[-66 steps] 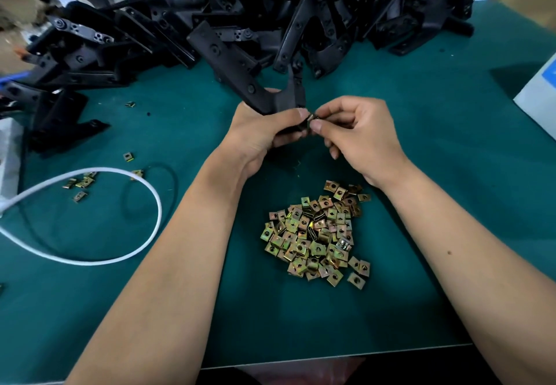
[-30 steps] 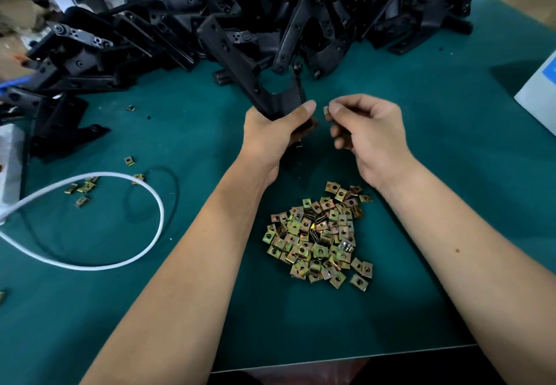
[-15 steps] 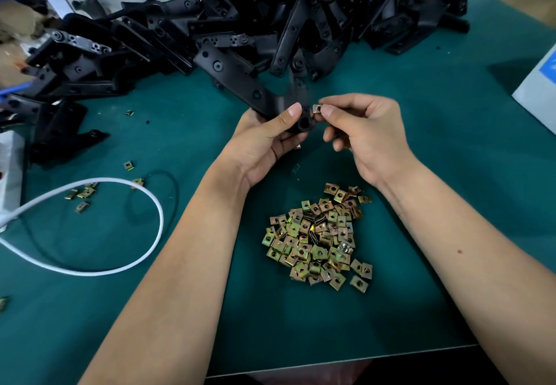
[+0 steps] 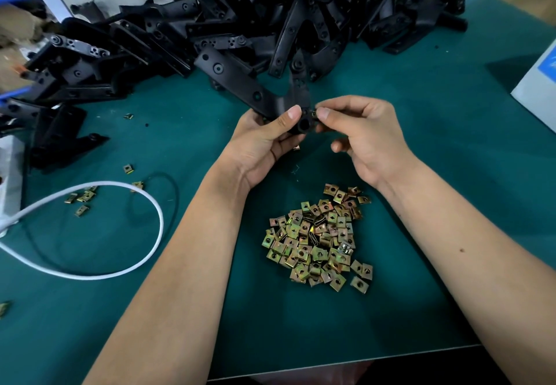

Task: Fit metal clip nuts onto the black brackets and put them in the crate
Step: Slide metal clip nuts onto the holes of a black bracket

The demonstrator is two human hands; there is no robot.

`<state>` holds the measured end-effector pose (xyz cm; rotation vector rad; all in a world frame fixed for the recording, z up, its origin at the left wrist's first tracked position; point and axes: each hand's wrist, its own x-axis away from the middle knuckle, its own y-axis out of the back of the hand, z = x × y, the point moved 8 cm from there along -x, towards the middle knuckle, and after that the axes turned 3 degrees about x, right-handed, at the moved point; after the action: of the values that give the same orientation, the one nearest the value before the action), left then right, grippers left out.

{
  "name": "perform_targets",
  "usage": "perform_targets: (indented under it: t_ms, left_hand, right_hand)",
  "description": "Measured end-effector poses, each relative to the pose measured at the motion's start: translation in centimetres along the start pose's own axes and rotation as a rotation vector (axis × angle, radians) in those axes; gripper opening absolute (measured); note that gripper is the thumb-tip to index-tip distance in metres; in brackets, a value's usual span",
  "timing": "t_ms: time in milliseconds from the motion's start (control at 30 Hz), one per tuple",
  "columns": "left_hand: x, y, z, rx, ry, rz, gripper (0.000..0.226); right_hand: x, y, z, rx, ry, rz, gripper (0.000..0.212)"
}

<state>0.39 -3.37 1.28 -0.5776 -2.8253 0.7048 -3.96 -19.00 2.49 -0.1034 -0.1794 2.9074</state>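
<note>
Bracket (image 4: 240, 83) gripped in my left hand (image 4: 264, 143), right hand (image 4: 367, 140) pinching a nut (image 4: 313, 112) onto it. Bracket heap (image 4: 270, 17) upper frame, nut pile (image 4: 319, 243) untouched; no crate visible.

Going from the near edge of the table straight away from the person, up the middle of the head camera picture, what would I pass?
Pile of clip nuts → left hand and right hand, side by side → the bracket held by the left hand → heap of black brackets at the far edge.
</note>
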Motion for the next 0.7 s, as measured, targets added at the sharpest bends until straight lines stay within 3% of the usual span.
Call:
perform_targets:
  t_ms: [500,700]
  left_hand:
    - [0.12,-0.10,-0.04,0.000,0.009,-0.032,0.014]
    - [0.32,-0.40,-0.08,-0.025,0.028,-0.005,0.034]
  right_hand:
    - [0.18,-0.11,0.22,-0.063,0.001,-0.023,0.009]
    - [0.21,-0.21,0.55,-0.043,0.035,0.033,0.014]
